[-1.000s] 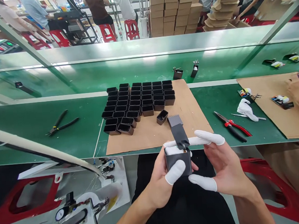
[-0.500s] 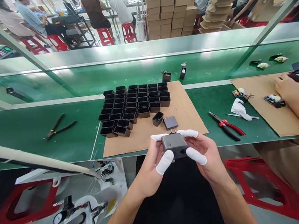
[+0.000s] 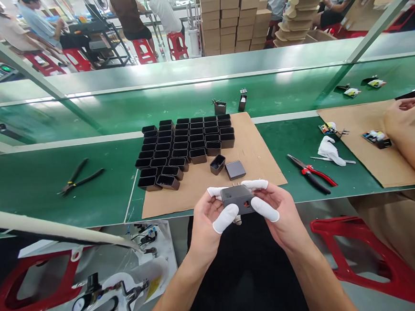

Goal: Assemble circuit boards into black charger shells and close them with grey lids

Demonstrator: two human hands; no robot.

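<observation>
The work in hand seems well advanced on 1 piece and barely begun on the rest. The left hand (image 3: 206, 225) and the right hand (image 3: 274, 212) both have a closed grip on the same gray casing (image 3: 237, 195), with white-covered thumbs pressing its near face and white-covered fingertips steadying its far side. The casing is held up over the person's lap, at the front edge of the green desk (image 3: 37, 188). Metal prongs show at its far side, and a small opening in the near face reveals something orange, so I judge that the inner parts are at least partly inside; whether they are fully seated cannot be told. What remains looks considerable: a block of open black cases (image 3: 180, 148) fills much of the brown cardboard (image 3: 257, 147), and no inserts can be made out in them. Nearer the hands lie 1 separate open case (image 3: 217, 165) and, just beside it, 1 gray block (image 3: 235, 170), whose state is unclear. Beyond the white strip, 2 dark units, a left one (image 3: 220, 107) and a right one (image 3: 242, 101), have metal pieces sticking out on top, so they appear unfinished. The dark-handled pliers (image 3: 72, 185) and the red-handled pliers (image 3: 313, 173) lie unused, well apart on opposite sides of the cardboard.
</observation>
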